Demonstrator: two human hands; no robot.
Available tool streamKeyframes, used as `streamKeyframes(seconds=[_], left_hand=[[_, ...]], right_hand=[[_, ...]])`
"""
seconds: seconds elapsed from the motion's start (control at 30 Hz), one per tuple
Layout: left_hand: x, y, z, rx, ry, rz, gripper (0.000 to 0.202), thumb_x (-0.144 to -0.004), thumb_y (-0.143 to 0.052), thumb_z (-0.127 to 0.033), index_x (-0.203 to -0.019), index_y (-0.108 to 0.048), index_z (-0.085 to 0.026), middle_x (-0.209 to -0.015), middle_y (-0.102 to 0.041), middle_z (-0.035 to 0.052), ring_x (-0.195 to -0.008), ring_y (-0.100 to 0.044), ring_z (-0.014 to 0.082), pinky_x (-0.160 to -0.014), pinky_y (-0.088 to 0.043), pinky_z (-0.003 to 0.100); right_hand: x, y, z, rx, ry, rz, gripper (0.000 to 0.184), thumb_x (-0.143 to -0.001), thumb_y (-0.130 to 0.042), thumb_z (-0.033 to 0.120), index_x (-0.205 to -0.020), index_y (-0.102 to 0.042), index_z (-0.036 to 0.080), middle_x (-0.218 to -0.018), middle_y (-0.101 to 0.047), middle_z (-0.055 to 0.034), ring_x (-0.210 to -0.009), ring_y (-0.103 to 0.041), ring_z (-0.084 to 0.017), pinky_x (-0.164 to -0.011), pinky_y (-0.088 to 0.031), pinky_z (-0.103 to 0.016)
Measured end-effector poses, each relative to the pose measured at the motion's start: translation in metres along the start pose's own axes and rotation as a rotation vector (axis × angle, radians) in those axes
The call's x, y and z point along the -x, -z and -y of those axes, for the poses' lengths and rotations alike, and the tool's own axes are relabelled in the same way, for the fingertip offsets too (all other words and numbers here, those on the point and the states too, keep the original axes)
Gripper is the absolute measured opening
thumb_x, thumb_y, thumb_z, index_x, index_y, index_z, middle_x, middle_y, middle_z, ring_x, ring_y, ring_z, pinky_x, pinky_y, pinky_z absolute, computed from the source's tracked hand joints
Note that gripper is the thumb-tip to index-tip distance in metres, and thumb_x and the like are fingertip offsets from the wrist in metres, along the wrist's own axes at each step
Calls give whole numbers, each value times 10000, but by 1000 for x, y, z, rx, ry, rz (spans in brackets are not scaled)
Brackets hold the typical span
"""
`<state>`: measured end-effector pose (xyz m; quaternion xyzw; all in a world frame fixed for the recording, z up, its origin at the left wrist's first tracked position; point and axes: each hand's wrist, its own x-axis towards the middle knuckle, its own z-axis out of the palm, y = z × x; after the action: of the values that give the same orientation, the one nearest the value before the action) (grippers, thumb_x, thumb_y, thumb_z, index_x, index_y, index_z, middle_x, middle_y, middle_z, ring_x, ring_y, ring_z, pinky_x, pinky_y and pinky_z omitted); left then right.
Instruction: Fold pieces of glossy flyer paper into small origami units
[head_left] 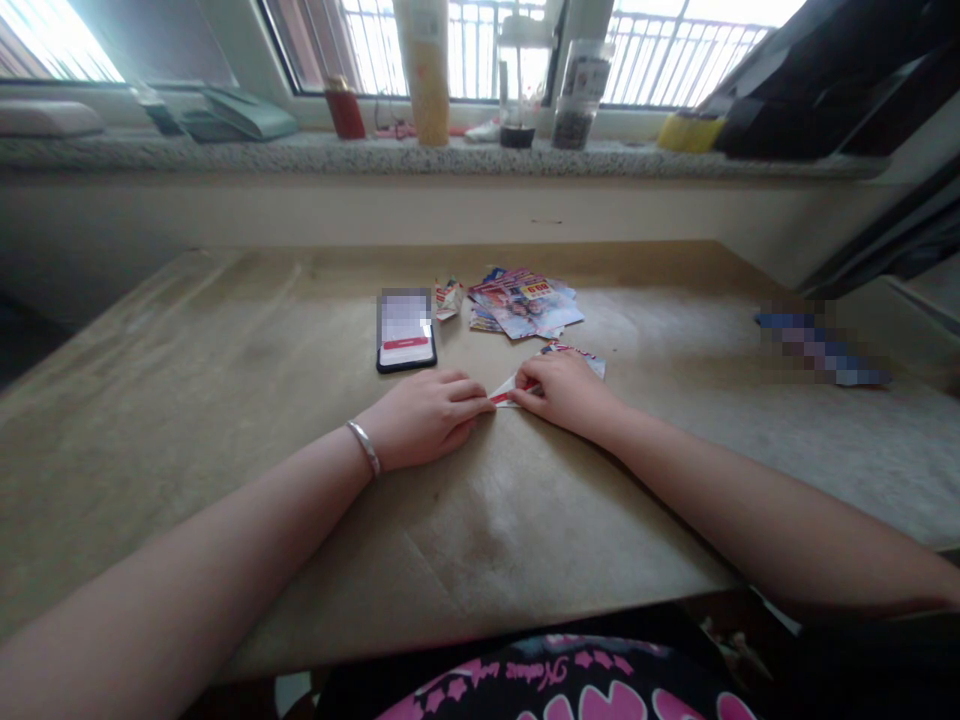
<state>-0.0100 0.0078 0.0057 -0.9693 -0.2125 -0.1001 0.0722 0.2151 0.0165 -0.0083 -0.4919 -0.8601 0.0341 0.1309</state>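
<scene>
A small printed piece of paper (510, 390), folded to a point, lies flat on the tan table (225, 400). My left hand (424, 415), a silver bangle on its wrist, presses its fingertips on the paper's left tip. My right hand (566, 390) lies on top of the paper's right part, fingers curled and pressed down, hiding most of it. A corner of the paper (592, 358) sticks out beyond the right hand.
A phone (405, 330) with a lit screen lies just beyond my left hand. Beside it are a folded paper scrap (448, 298) and a pile of colourful paper sheets (525, 303). A blurred blue object (821, 345) lies at the right. Bottles and jars stand on the windowsill (300, 155).
</scene>
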Motion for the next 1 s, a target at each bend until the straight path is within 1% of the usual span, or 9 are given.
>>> streamKeyframes(seconds=[0.17,0.33,0.5,0.77,1.0], left_hand=[[0,2,0,-9,-8,1,299,-893,-432,-190,-1122,-624,-180,-992,-654,72,-888,-575,183,-771,-475,296],[0,5,1,-2,-5,15,281,-893,-424,-176,-1074,-638,-169,-988,-653,71,-868,-572,174,-757,-473,284],[1,5,3,9,-34,41,303,-902,-411,-182,-1114,-625,-154,-1000,-649,80,-902,-565,185,-781,-479,295],[2,8,5,44,-30,69,329,-892,-403,-162,-1132,-628,-164,-1001,-658,75,-913,-574,181,-810,-495,306],[4,8,7,65,-27,49,335,-870,-415,-151,-1115,-642,-181,-987,-662,70,-909,-580,169,-807,-501,286]], right_hand=[[0,0,-1,2,-4,2,208,-833,-580,369,-767,-661,188,-789,-690,-52,-786,-595,-196,-714,-339,-303],[1,0,-1,-7,-8,1,201,-831,-578,355,-765,-661,184,-793,-692,-55,-773,-592,-193,-703,-338,-297],[2,0,-1,-16,-8,-5,198,-829,-584,351,-751,-658,186,-775,-688,-45,-760,-584,-181,-696,-337,-287],[3,-2,-3,-13,-4,-12,199,-828,-581,354,-748,-652,187,-775,-684,-44,-763,-585,-180,-704,-337,-289],[3,-4,-6,-8,6,-14,203,-825,-584,362,-741,-649,189,-766,-681,-40,-755,-584,-177,-690,-334,-286]])
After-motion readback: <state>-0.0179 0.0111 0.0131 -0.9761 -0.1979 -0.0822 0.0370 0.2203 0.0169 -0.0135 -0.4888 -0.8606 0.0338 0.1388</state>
